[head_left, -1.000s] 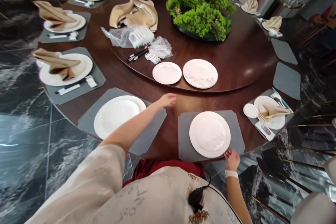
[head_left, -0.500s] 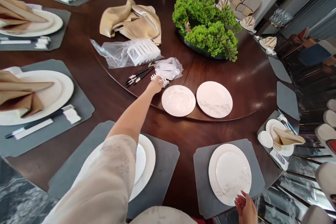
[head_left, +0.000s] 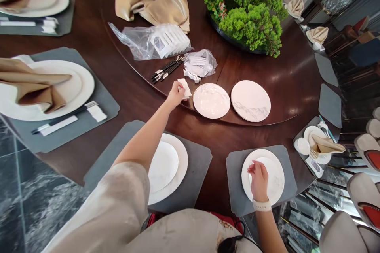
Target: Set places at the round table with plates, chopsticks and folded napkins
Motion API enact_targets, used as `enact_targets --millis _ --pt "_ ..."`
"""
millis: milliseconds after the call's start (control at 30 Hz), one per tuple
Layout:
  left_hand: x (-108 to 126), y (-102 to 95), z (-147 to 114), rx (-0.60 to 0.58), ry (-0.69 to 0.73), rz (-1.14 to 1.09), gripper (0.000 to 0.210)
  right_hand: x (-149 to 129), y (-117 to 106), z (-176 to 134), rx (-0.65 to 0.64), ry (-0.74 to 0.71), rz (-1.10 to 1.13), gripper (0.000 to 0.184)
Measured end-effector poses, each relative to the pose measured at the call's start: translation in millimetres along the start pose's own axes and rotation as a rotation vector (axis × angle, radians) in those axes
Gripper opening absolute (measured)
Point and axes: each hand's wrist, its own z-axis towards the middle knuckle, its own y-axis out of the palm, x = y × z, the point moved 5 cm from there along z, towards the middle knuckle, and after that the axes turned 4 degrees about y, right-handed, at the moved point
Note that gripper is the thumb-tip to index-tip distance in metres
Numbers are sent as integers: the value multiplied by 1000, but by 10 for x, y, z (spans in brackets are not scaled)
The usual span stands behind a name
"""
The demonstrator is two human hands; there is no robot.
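My left hand [head_left: 176, 95] is closed on a white chopstick rest [head_left: 185, 88], just left of a round marbled plate [head_left: 211, 101]. Behind it lie more white chopstick rests [head_left: 192, 76], beside a clear bag of small white pieces [head_left: 200, 63]. A bunch of black chopsticks [head_left: 167, 69] with pale ends sits to their left. My right hand [head_left: 259, 178], fingers loosely bent and nothing visible in them, hovers over the stacked white plates [head_left: 276, 184] on the right grey placemat [head_left: 236, 166]. Under my left forearm is another plate stack [head_left: 166, 166].
On the raised round board stand a green bonsai arrangement [head_left: 252, 19], a second marbled plate [head_left: 251, 101], a plastic bag of white packets [head_left: 169, 41] and gold cloth napkins [head_left: 160, 0]. A laid setting with a folded napkin [head_left: 35, 83] is at left. Chairs [head_left: 360, 193] line the right.
My left hand has drawn slightly back from the group of chopstick rests with one in its fingers. My right hand has risen from the table edge to above the right plates. The view has shifted.
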Motion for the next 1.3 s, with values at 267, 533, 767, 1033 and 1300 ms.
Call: enact_targets --millis 267,533,767,1033,1300 --pt "-589 426 -1981 -452 -77 -287 40 -208 1821 -390 -802 208 -54 49" --pt "-1053 420 -2747 -300 -131 -404 49 447 1679 -462 -789 196 -56 41" --pt "-1407 -299 -3191 -9 -199 -235 47 855 1618 -228 -949 63 -453 14" --pt "-1423 -452 -3508 -16 -195 -246 52 887 1604 -28 -561 -125 -663 25" --pt "-1379 -336 -3563 -40 -219 -300 56 879 1629 -83 -620 -133 -700 13"
